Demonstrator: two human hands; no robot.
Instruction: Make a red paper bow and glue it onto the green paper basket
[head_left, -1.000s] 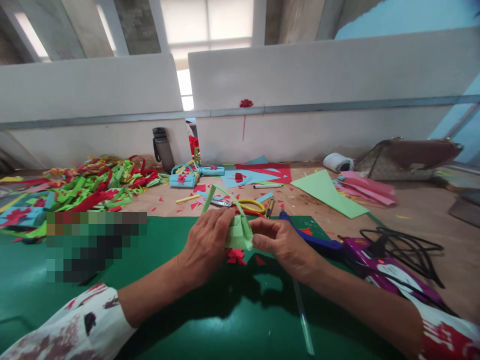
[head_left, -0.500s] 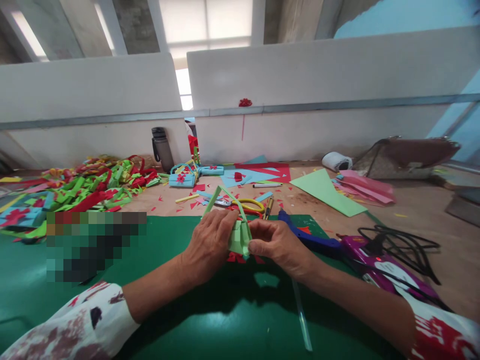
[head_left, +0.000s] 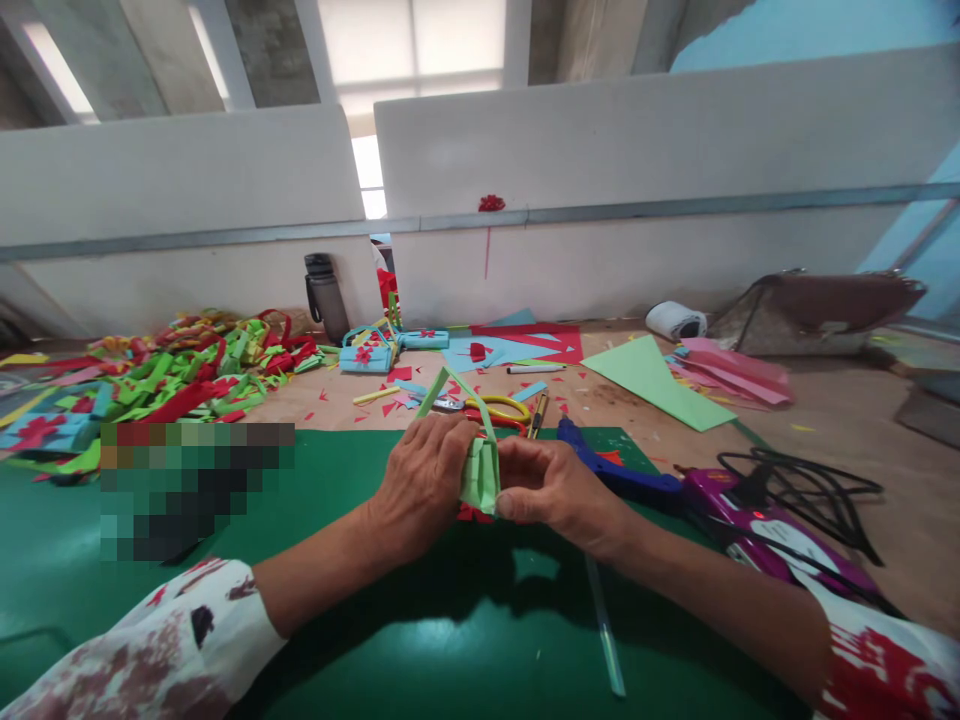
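Observation:
Between my hands is a small light-green paper bag point(head_left: 480, 475) with a folded strip handle point(head_left: 433, 391) rising from it. My left hand point(head_left: 426, 478) is closed around its left side, fingers curled over the top and covering much of it. On the other side, my right hand point(head_left: 559, 490) pinches the bag's right edge between thumb and fingers. Red paper point(head_left: 474, 514) shows just under the bag. Yellow-handled scissors point(head_left: 504, 408) and a box cutter point(head_left: 538, 414) lie beyond my hands. A glue stick point(head_left: 604, 630) rests on the green mat point(head_left: 450, 640) below my right hand.
At right, a blue glue gun point(head_left: 622, 472) lies beside a purple power strip point(head_left: 750, 515) with black cable. Colourful paper pieces point(head_left: 217, 370) are heaped at left, near a grey bottle point(head_left: 326, 298). Behind stand blue paper bags point(head_left: 365, 355), green paper point(head_left: 652, 380) and a handbag point(head_left: 810, 315).
The green bag has turned slightly in my hands, and its folded side now looks more upright and pressed together. Its handle has shifted a little to the right.

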